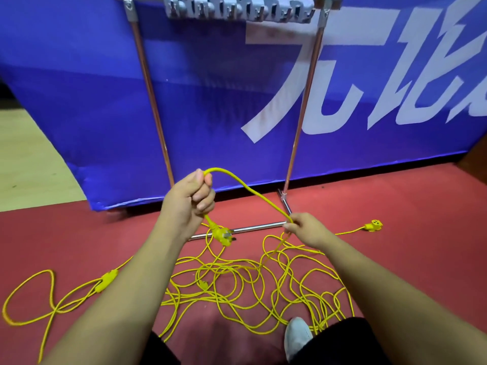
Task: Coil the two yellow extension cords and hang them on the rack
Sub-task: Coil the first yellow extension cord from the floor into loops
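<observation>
My left hand (191,197) grips a yellow extension cord (247,191) near its plug (222,235), which dangles below the fist. The cord arcs up over that hand and runs down to my right hand (303,227), which pinches it. From there it drops into a tangled pile of yellow cord (253,288) on the red floor. A yellow socket end (373,225) lies to the right, a joined connector (106,280) to the left. The metal rack (303,106) stands ahead, its hook bar (238,9) at the top.
A blue banner (210,88) stands right behind the rack. The rack's base tubes (250,228) lie on the floor under my hands. My grey shoe (297,337) rests at the edge of the cord pile. A loose loop of cord (29,299) sprawls far left.
</observation>
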`<action>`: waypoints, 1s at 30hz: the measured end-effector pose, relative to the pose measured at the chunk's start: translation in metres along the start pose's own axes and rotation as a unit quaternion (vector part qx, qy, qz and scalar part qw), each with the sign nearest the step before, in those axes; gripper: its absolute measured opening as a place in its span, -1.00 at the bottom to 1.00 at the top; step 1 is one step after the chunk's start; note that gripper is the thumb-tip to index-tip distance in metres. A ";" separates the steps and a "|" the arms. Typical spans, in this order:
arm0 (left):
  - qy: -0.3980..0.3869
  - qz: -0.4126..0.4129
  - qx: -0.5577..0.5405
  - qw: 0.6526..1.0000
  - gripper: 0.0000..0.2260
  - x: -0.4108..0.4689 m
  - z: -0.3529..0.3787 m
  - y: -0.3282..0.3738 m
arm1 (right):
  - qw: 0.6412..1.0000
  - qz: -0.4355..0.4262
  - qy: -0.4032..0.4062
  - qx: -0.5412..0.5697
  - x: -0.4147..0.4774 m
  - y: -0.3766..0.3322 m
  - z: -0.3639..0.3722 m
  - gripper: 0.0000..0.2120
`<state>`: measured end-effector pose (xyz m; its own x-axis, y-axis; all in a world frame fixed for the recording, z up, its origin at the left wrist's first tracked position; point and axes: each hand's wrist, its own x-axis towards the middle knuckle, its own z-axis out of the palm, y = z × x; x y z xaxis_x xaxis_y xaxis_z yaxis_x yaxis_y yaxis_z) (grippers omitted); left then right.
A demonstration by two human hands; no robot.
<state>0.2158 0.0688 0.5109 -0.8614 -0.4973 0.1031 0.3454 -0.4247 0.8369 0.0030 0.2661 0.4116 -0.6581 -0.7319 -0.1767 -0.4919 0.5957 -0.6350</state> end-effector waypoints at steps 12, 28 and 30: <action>0.132 -0.095 0.057 0.985 -0.81 -0.006 -0.074 -0.055 | 0.947 -0.022 0.191 0.256 0.025 -0.048 0.054 -0.78; -0.017 -0.158 0.272 0.949 -0.71 0.010 -0.095 -0.058 | 0.969 -0.094 0.115 0.196 0.036 -0.046 0.089 -0.82; -0.031 -0.158 0.179 0.971 -0.73 0.011 -0.104 -0.053 | 0.968 -0.073 0.185 0.151 0.041 -0.034 0.079 -0.83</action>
<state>0.2266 0.0070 0.4115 -0.9277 -0.3345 -0.1657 -0.0806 -0.2537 0.9639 0.0374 0.1903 0.3667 -0.7802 -0.5998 0.1775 -0.4432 0.3298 -0.8336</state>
